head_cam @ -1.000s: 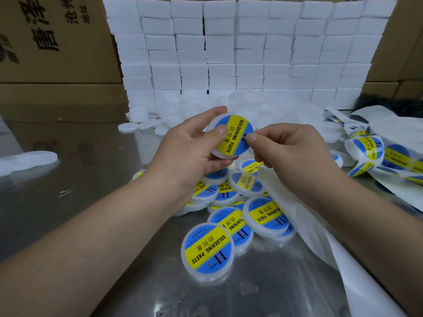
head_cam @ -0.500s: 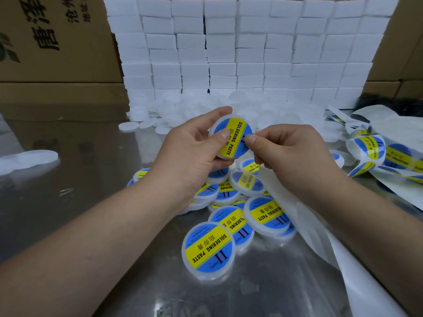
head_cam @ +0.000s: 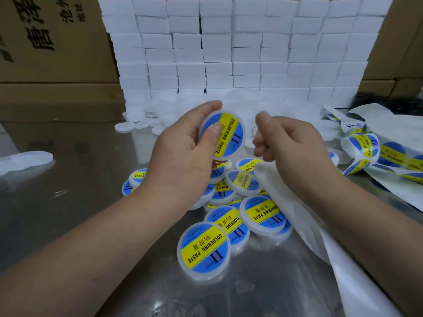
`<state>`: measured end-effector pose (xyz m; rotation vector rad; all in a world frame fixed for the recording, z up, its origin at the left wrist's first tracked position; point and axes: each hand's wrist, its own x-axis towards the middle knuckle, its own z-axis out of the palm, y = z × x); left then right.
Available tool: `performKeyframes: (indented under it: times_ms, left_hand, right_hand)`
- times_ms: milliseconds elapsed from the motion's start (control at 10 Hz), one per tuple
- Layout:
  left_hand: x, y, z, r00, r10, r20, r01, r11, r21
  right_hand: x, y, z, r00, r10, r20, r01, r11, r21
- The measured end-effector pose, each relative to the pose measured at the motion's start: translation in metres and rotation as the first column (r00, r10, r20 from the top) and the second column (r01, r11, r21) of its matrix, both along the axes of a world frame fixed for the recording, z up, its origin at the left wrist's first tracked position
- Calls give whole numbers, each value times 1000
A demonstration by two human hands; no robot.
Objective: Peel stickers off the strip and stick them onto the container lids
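My left hand (head_cam: 183, 156) holds one lid (head_cam: 225, 143) up on edge, thumb pressed on its face and fingers curled behind the rim. The blue and yellow sticker (head_cam: 230, 125) lies flat on that lid and looks roughly centred. My right hand (head_cam: 295, 147) sits just beside it at 3 o'clock, apart from the lid, fingers curled and thumb raised. I see nothing between thumb and forefinger. The empty backing paper (head_cam: 332, 259) runs up under the palm, and I cannot tell whether the lower fingers hold it.

By my reading this lid is finished and only needs setting down. At 6 o'clock, below my hands, a heap of labelled lids (head_cam: 263, 216) lies overlapping on the shiny desk (head_cam: 68, 202). I make out about a dozen, the nearest one (head_cam: 203, 250) lying flat and clear of the others.

Plenty is left. At 12 o'clock a large drift of plain white lids (head_cam: 240, 101) lies at the foot of a wall of white blocks (head_cam: 229, 53), and a few more plain ones (head_cam: 27, 157) lie at 9 o'clock. At 3 o'clock the sticker strip (head_cam: 366, 147) lies in loops with many stickers on it. I judge the job to be in its early part, with far more bare lids than labelled ones.
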<state>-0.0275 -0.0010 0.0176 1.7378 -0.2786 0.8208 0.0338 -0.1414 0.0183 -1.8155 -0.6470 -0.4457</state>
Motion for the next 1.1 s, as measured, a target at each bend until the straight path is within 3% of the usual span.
performKeyframes:
  times_ms: [100, 200, 400, 600, 700, 800, 900, 1100]
  left_hand:
    - [2, 0, -3, 997, 10, -78, -9, 1000, 17]
    - [1, -1, -5, 996, 31, -89, -22, 995, 102]
    - [2, 2, -4, 979, 196, -49, -175, 944, 278]
    - [6, 13, -2, 892, 450, -37, -381, 794, 473]
    - [16, 24, -1, 781, 612, -124, -402, 645, 650]
    - [22, 30, -5, 654, 734, -185, -337, 501, 797]
    - [25, 33, -5, 610, 760, -224, -283, 473, 834]
    - [26, 32, -7, 702, 703, -117, -387, 514, 765]
  right_hand:
    - [-4, 0, 2, 993, 119, -1, -119, 991, -68]
    - [-4, 2, -2, 994, 94, 56, -77, 965, -252]
    - [-4, 3, -4, 989, 71, 127, -23, 940, -341]
    - [3, -4, 2, 998, 41, -48, -55, 940, -337]
    - [17, -14, 10, 974, -227, -17, 165, 757, -632]
    - [25, -20, 10, 942, -334, 29, 246, 632, -735]
    - [25, -23, 10, 947, -320, -24, 186, 609, -771]
    - [24, -25, 14, 975, -210, -77, 49, 537, -842]
